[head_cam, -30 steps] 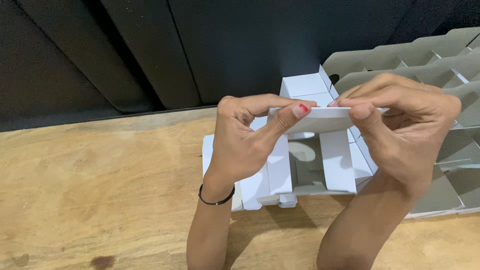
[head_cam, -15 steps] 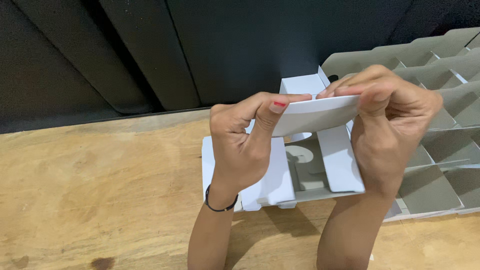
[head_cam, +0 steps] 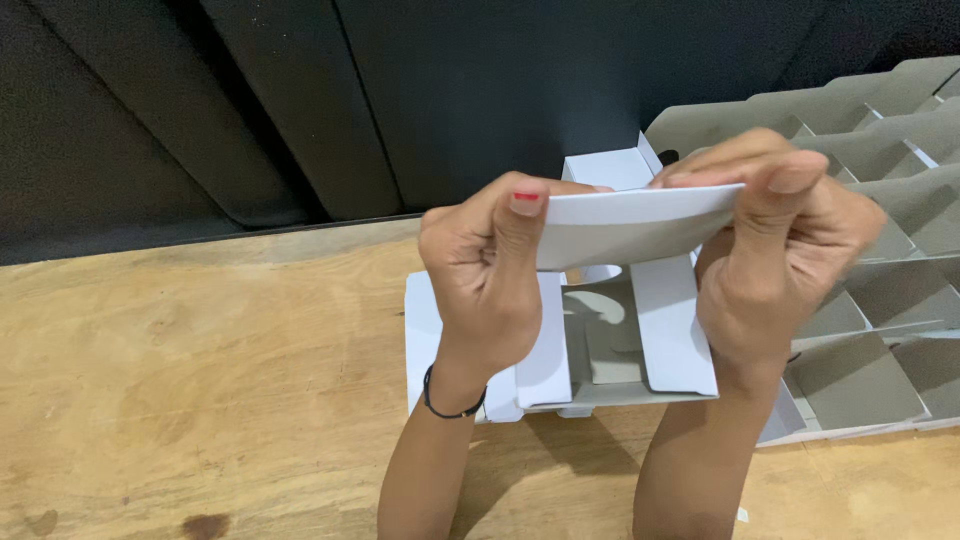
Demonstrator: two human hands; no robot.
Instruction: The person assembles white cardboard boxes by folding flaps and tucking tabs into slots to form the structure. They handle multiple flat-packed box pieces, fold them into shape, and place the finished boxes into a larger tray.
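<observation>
Both of my hands hold up a folded white cardboard piece above the wooden table. My left hand pinches its left end between thumb and fingers. My right hand grips its right end, fingers curled over the top edge. The card bows slightly between them. Under my hands lies a flat unfolded white carton blank with grey inner flaps and round cut-outs.
A grey cardboard divider grid with several cells lies at the right. Dark panels rise behind the table's far edge. A black band circles my left wrist.
Both hands have tilted the white card up toward the camera, showing more of its face. The hands sit a little lower and closer than before.
</observation>
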